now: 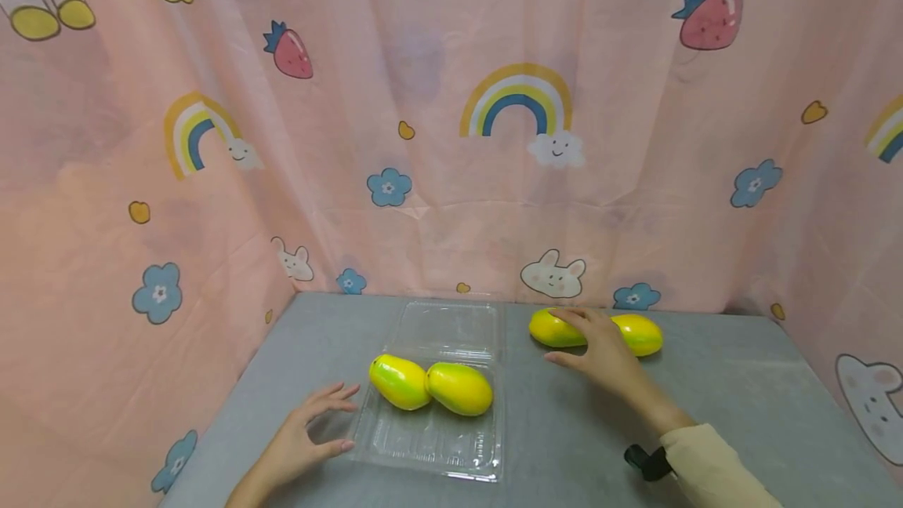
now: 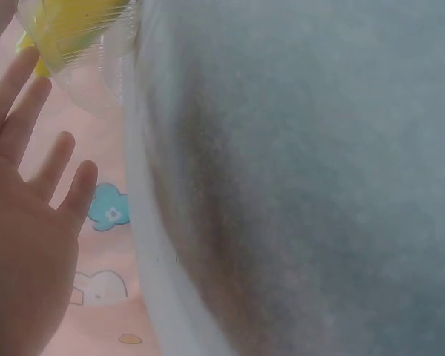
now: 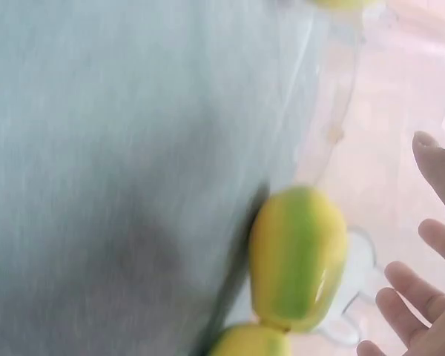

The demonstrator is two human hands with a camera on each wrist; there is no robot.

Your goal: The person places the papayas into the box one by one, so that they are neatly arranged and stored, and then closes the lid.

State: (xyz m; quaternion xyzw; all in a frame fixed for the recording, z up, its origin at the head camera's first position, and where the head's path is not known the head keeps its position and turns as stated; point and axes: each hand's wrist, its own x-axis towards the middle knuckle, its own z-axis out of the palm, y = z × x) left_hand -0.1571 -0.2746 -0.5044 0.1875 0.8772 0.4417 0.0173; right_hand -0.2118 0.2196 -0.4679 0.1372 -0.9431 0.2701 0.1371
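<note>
A clear plastic clamshell box lies on the table with its lid folded back. Across its base lie two yellow-green mango-like fruits, one on the left and one on the right, touching end to end. My left hand is beside the box's left edge, fingers spread and holding nothing. My right hand hovers over two more such fruits, a left one and a right one, partly covering them. In the right wrist view its fingers are apart from the nearer fruit.
The grey table spreads out on both sides of the box. A pink patterned curtain hangs behind it and at the sides. A black strap piece sits at the right wrist, near the cream sleeve.
</note>
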